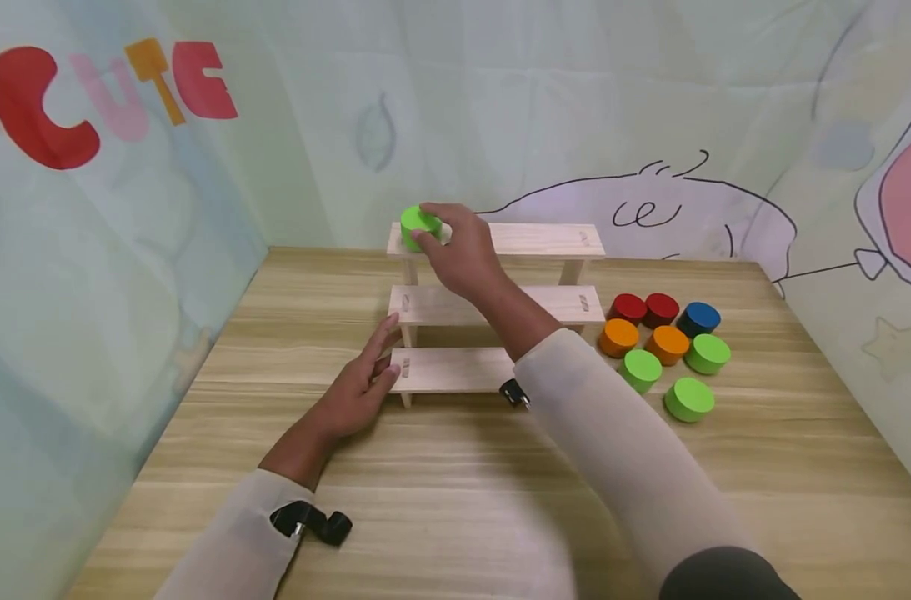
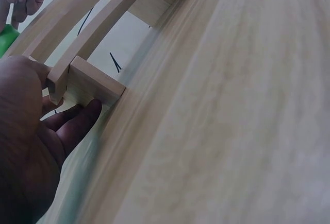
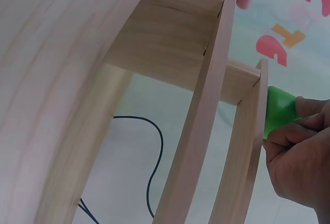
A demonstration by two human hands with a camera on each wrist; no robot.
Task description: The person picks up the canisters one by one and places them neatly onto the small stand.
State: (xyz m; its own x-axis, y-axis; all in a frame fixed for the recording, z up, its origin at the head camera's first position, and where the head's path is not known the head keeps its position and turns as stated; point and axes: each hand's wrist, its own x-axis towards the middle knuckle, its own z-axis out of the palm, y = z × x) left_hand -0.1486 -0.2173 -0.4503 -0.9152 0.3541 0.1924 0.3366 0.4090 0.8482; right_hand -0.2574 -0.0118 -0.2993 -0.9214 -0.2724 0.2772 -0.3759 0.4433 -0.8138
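Note:
A three-tier wooden stepped stand (image 1: 455, 371) stands on the table. On the left end of its top tier is a green round block (image 1: 421, 227), pinched between the thumb and fingers of my right hand (image 1: 463, 254). In the right wrist view the green block (image 3: 279, 112) meets the plank's surface. My left hand (image 1: 353, 396) holds the left end of the lowest tier. The left wrist view shows that hand's fingers (image 2: 82, 123) against the stand's end, under the plank.
Right of the stand lie two red blocks (image 1: 661, 309), a blue block (image 1: 698, 318), two orange blocks (image 1: 668, 344) and three green blocks (image 1: 690, 399) on the wooden table (image 1: 440, 500). A printed cloth backdrop (image 1: 312, 108) rises behind and at both sides.

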